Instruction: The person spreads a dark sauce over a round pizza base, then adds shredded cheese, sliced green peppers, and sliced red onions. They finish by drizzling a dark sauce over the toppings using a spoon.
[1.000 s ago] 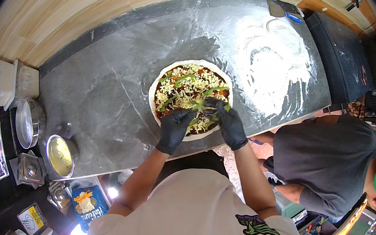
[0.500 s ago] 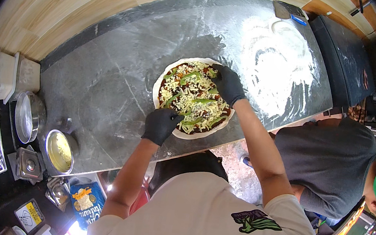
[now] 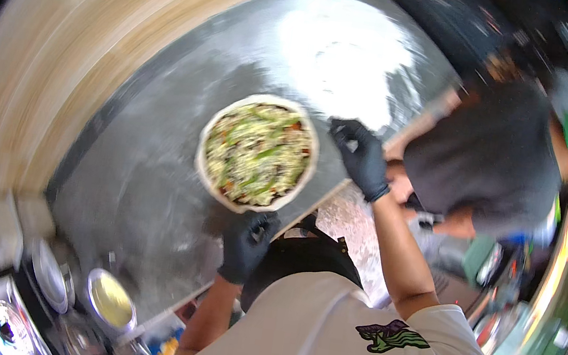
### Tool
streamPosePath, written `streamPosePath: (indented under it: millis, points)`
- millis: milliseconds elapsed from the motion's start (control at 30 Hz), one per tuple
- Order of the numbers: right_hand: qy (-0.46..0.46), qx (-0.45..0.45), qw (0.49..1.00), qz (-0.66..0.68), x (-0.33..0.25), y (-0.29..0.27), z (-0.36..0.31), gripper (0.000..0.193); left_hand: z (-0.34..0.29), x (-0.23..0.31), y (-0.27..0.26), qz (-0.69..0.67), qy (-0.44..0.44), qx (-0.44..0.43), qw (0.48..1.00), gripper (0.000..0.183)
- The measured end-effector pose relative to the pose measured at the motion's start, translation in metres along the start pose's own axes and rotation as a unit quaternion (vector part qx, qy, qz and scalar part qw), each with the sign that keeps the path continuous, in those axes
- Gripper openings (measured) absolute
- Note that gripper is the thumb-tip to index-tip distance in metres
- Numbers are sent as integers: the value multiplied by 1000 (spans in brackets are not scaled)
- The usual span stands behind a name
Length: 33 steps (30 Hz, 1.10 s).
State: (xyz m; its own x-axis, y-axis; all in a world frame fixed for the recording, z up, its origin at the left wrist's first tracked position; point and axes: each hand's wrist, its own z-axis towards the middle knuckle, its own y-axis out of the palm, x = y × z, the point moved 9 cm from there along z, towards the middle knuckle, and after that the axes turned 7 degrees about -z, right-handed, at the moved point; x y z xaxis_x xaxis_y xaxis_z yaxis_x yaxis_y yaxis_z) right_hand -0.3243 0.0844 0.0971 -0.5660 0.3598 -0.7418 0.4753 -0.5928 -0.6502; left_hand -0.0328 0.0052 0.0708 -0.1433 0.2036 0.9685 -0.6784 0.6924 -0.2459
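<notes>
On the grey counter (image 3: 147, 173) lies white flour (image 3: 342, 48) and, nearer to me, the pizza (image 3: 258, 156). My right hand (image 3: 360, 155) is beside it, my left hand (image 3: 245, 246) at its near edge — fingers curled on both; whether they pinch something, I cannot tell.

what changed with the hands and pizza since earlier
The right black-gloved hand has moved off the round, pale-rimmed, cheese-topped pizza to its right; the left black-gloved hand has drawn back to its near edge, contact unclear. Neither touches the green strips now. The view has swung round. The pizza still lies on the dark grey counter.
</notes>
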Motion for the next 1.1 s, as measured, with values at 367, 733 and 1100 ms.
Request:
streamPosePath:
  millis: [367, 733, 1100]
  points:
    - [449, 454, 756, -145, 138, -220, -596, 22, -132, 59, 246, 17, 82, -516, 852, 16]
    - [492, 831, 77, -246, -22, -279, -1431, 28, -366, 11, 534, 238, 33, -717, 654, 28]
    - [841, 513, 3, -174, 57, -174, -1870, 50, -788, 49, 808, 443, -49, -763, 469, 30]
